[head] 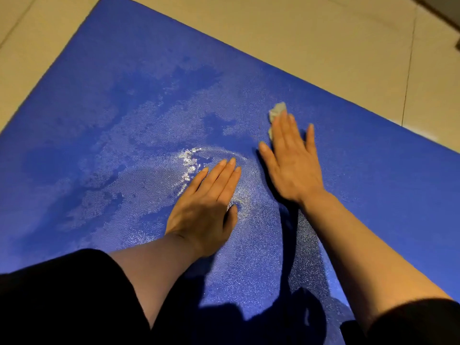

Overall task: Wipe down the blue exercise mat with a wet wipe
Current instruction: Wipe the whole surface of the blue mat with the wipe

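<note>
Wipe [276,112] lying crumpled, soft, light; right hand [291,168] pressing it flat-fingered on mat [99,100]. Left hand [209,202] resting flat, holding nothing. Wet mat probably being slippery.

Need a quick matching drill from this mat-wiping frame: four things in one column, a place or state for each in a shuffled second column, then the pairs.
Column 1
1. left hand
2. right hand
3. wet wipe
4. floor tiles

Column 2
A. crumpled, pale, sticking out beyond the fingertips
B. flat on the glistening wet patch, holding nothing
C. beige, around the blue exercise mat
D. straight fingers pressing the wipe onto the mat

Pairs: 1-B, 2-D, 3-A, 4-C
</note>
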